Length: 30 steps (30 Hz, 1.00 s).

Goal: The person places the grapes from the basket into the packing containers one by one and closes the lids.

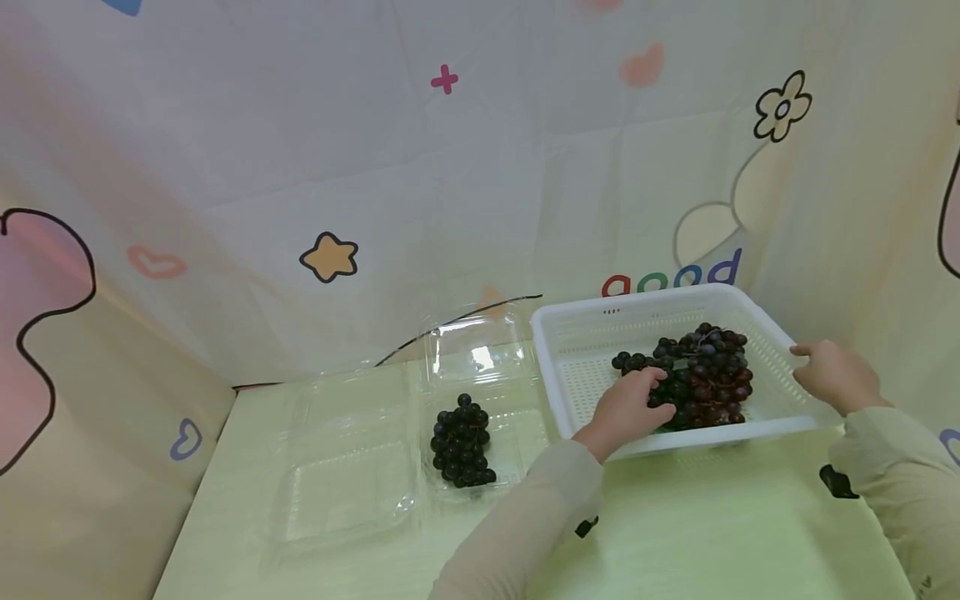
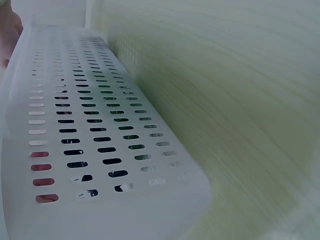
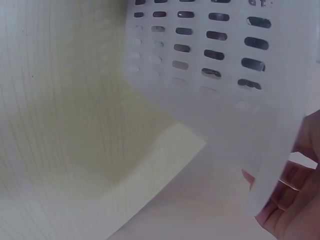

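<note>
My left hand (image 1: 626, 408) reaches over the near rim of a white perforated plastic basket (image 1: 720, 433). Its thumb and fingers are spread apart at a bunch of dark grapes (image 1: 678, 387) inside; contact is hard to make out. Beside that bunch lie more grapes (image 1: 716, 367), dark to reddish. At the basket's right end my right hand (image 1: 836, 379) grips the rim; in the right wrist view its fingers (image 3: 287, 192) curl around the edge. The left wrist view mostly shows the slotted basket wall (image 2: 107, 145), with the left hand's fingers hidden behind it.
Left of the basket, an open clear plastic box (image 1: 517, 433) holds a bunch of black grapes (image 1: 461, 442). Another clear box (image 1: 348, 483) stands further left. All rest on a pale table (image 1: 225, 517), with a printed curtain (image 1: 375, 150) behind.
</note>
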Available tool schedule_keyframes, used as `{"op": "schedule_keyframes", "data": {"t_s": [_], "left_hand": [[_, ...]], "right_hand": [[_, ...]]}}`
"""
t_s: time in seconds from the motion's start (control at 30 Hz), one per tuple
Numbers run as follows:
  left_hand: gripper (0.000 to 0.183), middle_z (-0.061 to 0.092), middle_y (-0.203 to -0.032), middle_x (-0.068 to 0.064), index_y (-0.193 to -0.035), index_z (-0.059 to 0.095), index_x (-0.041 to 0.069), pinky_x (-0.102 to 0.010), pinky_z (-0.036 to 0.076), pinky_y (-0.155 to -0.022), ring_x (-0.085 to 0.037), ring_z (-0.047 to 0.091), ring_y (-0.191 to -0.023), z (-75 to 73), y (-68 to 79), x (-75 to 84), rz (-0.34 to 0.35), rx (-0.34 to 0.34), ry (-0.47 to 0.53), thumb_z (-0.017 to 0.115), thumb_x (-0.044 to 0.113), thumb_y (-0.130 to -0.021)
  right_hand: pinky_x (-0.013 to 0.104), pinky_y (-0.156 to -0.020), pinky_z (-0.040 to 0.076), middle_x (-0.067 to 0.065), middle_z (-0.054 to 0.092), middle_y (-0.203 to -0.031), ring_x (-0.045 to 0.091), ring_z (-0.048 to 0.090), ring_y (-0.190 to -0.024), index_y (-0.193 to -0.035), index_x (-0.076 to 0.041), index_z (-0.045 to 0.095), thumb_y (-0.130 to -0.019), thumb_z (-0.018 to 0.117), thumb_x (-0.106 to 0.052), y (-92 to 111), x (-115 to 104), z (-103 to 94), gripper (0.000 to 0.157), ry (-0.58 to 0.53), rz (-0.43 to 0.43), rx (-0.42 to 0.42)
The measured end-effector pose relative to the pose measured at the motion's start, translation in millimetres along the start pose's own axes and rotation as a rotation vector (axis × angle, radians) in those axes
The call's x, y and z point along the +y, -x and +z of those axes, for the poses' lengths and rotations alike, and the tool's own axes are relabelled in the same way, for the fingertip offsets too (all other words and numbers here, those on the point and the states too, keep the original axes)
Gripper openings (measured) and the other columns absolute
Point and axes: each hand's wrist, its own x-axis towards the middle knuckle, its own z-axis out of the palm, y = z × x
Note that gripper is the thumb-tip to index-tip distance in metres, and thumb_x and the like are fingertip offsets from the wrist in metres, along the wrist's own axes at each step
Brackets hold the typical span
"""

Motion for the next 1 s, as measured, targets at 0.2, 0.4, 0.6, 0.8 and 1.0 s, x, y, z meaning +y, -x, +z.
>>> {"op": "schedule_keyframes", "data": {"t_s": [0.2, 0.4, 0.6, 0.8, 1.0], "left_hand": [[0.044, 0.052, -0.119, 0.013, -0.127, 0.043, 0.028, -0.018, 0.045, -0.072, -0.002, 0.054, -0.098, 1.5, 1.4, 3.8, 0.042, -0.018, -0.079, 0.055, 0.035, -0.085], [0.039, 0.051, -0.120, 0.014, -0.124, 0.046, 0.029, -0.014, 0.043, -0.067, 0.003, 0.054, -0.092, 0.7, 8.5, 10.0, 0.115, -0.067, -0.198, 0.051, 0.039, -0.087], [0.027, 0.059, -0.107, 0.017, -0.111, 0.060, 0.029, -0.007, 0.038, -0.059, 0.008, 0.052, -0.072, -1.6, 16.4, 15.1, 0.240, -0.139, -0.276, 0.047, 0.038, -0.090], [0.024, 0.063, -0.099, 0.019, -0.107, 0.063, 0.030, -0.004, 0.036, -0.060, 0.013, 0.050, -0.068, -1.4, 18.3, 16.9, 0.278, -0.186, -0.257, 0.047, 0.036, -0.090], [0.025, 0.063, -0.099, 0.019, -0.107, 0.063, 0.030, -0.004, 0.036, -0.059, 0.013, 0.050, -0.068, -0.1, 18.5, 17.2, 0.281, -0.195, -0.249, 0.048, 0.037, -0.089]], "right_hand": [[0.029, -0.044, 0.032, 0.040, 0.036, -0.120, 0.029, 0.047, -0.066, -0.120, 0.010, 0.043, -0.073, 0.047, -0.010, 1.2, 2.0, -1.8, 0.052, 0.000, 0.001, -0.004], [0.029, -0.043, 0.033, 0.040, 0.036, -0.120, 0.030, 0.047, -0.067, -0.119, 0.011, 0.044, -0.072, 0.046, -0.010, 2.5, 4.4, -5.6, 0.052, 0.003, -0.002, -0.014], [0.029, -0.044, 0.031, 0.039, 0.035, -0.120, 0.027, 0.046, -0.066, -0.119, 0.011, 0.043, -0.071, 0.046, -0.009, 2.5, 7.6, -8.6, 0.052, 0.004, -0.004, -0.020], [0.028, -0.044, 0.031, 0.040, 0.033, -0.121, 0.029, 0.047, -0.069, -0.120, 0.012, 0.043, -0.071, 0.046, -0.009, 2.3, 11.1, -8.9, 0.053, 0.004, 0.003, -0.033], [0.029, -0.044, 0.032, 0.039, 0.034, -0.121, 0.031, 0.048, -0.072, -0.119, 0.011, 0.044, -0.070, 0.046, -0.009, 1.4, 16.2, -7.8, 0.053, 0.006, -0.003, -0.033]]}}
